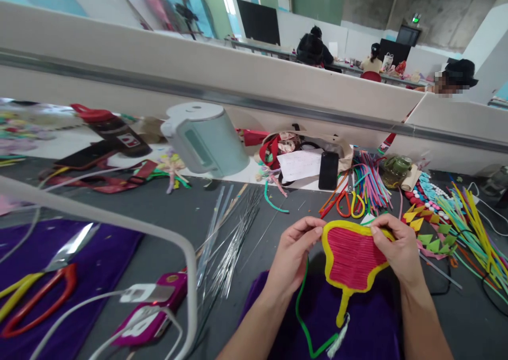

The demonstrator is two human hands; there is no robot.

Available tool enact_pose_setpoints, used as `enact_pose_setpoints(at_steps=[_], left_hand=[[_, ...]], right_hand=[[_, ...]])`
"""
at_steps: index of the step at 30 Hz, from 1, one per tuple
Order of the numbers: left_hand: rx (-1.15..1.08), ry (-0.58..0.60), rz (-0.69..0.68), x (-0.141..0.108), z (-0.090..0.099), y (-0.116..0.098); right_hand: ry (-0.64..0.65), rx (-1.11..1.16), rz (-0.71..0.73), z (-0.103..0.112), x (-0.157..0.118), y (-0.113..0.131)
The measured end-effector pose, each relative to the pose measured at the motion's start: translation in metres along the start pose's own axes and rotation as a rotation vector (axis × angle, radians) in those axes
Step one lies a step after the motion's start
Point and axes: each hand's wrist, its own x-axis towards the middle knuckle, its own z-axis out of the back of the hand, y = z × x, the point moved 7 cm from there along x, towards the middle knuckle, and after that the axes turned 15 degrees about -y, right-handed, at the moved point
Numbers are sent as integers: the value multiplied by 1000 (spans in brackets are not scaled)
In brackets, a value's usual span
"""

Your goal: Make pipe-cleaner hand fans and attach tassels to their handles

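Between my two hands hangs a small fan-shaped craft piece (353,259), dark pink and ribbed inside a fuzzy yellow pipe-cleaner border, with a yellow handle pointing down. My left hand (296,251) pinches its upper left edge. At the upper right edge, my right hand (397,249) grips the border between thumb and fingers. A white tassel (339,339) dangles by the handle's tip. A green pipe cleaner (304,315) curves down from near my left hand to the tassel. Below lies a dark purple cloth (377,328).
Large scissors (59,291) lie at left on purple cloth, near a magenta device (154,312) with white cables. Metal wires (234,249), small scissors (351,204) and pipe cleaners (373,177) spread ahead. A kettle (206,137) stands by the partition (238,79); several people sit beyond.
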Motion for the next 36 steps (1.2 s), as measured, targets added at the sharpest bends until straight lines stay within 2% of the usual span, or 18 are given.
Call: enact_pose_setpoints(at_steps=[6,17,29,32,36], left_hand=[[-130,-21,77,-4,-1,11],[-377,-105,77,-17,-10,38],[-355,-124,76,-24,-2,52],[-320,-144,32,-26,1,56],[-201,-216,-183,-29,11,56]], right_hand=[[1,15,-5,1,0,-2],[-25,12,0,6,-1,-12],[-63,11,10,12,1,-21],[-59,17,1,12,2,-23],[-69,7,-11,14,2,-27]])
